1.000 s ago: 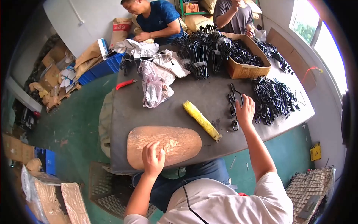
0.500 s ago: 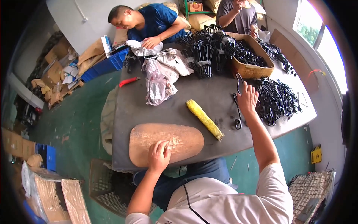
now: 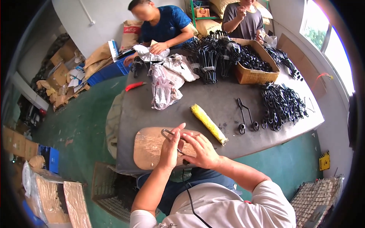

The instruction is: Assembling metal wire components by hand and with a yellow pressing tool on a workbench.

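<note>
Both my hands are together above a rounded wooden board at the table's near edge. Between them is a thin black wire piece with a looped end sticking out past my left fingers. My left hand is closed around it. My right hand grips the same piece from the other side, its fingers partly hiding it. Further right on the table lie similar black wire pieces with round ends, side by side. A long yellow wrapped bar rests between these and the board.
A pile of black wire pieces lies at the right. Behind it stands a cardboard box of black parts, beside bundled wire loops. Crumpled plastic bags and a red-handled tool are at the left. Two co-workers sit across.
My right hand has come back from the right side of the table to meet my left over the board. Another wire piece now lies at the right. The co-worker at far left has straightened up.
</note>
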Tool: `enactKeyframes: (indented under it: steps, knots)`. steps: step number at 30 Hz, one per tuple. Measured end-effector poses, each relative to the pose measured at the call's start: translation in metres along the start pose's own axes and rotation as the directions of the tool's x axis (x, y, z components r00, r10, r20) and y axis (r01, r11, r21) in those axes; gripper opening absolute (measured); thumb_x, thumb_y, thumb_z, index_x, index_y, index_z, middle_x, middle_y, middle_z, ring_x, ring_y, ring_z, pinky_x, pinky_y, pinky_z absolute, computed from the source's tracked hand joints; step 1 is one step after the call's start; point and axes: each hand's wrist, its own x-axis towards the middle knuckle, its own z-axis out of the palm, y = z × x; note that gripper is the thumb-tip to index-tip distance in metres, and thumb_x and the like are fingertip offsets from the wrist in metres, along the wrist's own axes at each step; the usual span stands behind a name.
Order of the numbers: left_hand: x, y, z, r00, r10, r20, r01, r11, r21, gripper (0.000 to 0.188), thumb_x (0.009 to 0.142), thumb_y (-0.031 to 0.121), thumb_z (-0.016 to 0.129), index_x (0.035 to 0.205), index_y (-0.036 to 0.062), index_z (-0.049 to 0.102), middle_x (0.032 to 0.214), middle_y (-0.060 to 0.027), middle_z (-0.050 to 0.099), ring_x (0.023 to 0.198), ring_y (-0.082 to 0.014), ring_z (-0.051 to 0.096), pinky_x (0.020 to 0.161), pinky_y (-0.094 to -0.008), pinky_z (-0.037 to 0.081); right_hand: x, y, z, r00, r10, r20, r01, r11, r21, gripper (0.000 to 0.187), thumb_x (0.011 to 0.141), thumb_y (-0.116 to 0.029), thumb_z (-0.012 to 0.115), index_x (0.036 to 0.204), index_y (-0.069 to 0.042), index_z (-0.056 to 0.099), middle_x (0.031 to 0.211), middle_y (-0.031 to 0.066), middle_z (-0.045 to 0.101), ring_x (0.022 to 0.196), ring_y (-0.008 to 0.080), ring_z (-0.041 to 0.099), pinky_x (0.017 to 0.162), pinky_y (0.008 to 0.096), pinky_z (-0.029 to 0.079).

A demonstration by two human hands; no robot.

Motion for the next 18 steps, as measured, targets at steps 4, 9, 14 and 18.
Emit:
enactKeyframes:
  steps: [4, 9, 14, 18]
  knots:
    - [0.001, -0.003, -0.015, 0.994, 0.049, -0.092, -0.043, 0.997, 0.070, 0.036, 0.107, 0.033, 0.047, 0.121, 0.0032, 0.062, 0.101, -0.0066, 0.071, 0.065, -0.0035, 0.045, 0.062, -0.0181, 0.040, -0.003, 0.020, -0.019, 0.987, 0.049, 0.151, 0.007, 0.937, -0.348, 0.064, 0.081, -0.026, 0.075, 0.138, -0.008, 0.053, 0.116, 0.0132, 0.055, 0.104, 0.0316, 0.054, 0.092, 0.0442, 0.044]
    - [0.011, 0.004, -0.016, 0.998, 0.001, -0.069, 0.004, 0.997, 0.072, 0.038, 0.107, 0.033, 0.047, 0.122, 0.0012, 0.062, 0.103, -0.0086, 0.072, 0.063, -0.0019, 0.043, 0.059, -0.0156, 0.040, -0.023, 0.078, -0.016, 0.867, 0.498, -0.029, -0.437, 0.730, -0.526, 0.075, 0.085, -0.034, 0.072, 0.146, -0.004, 0.040, 0.110, 0.0131, 0.054, 0.107, 0.0314, 0.053, 0.094, 0.0442, 0.042]
    - [0.024, -0.004, -0.008, 0.995, -0.076, 0.063, 0.074, 0.997, 0.035, 0.041, 0.107, 0.035, 0.047, 0.125, 0.0000, 0.060, 0.105, -0.0081, 0.071, 0.063, -0.0014, 0.041, 0.059, -0.0145, 0.039, -0.041, 0.112, -0.020, 0.791, 0.601, 0.118, -0.445, 0.696, -0.564, 0.069, 0.090, -0.037, 0.067, 0.145, -0.004, 0.041, 0.111, 0.0161, 0.055, 0.102, 0.0344, 0.058, 0.085, 0.0442, 0.050]
    - [0.024, -0.009, -0.017, 0.996, 0.073, 0.041, -0.081, 0.968, 0.238, 0.036, 0.105, 0.032, 0.053, 0.124, 0.0037, 0.061, 0.100, -0.0043, 0.070, 0.067, -0.0022, 0.046, 0.061, -0.0168, 0.040, -0.039, 0.089, -0.042, 0.496, 0.795, 0.349, -0.824, 0.558, -0.102, 0.060, 0.095, -0.030, 0.061, 0.144, -0.002, 0.040, 0.105, 0.0148, 0.060, 0.089, 0.0325, 0.063, 0.077, 0.0421, 0.054]
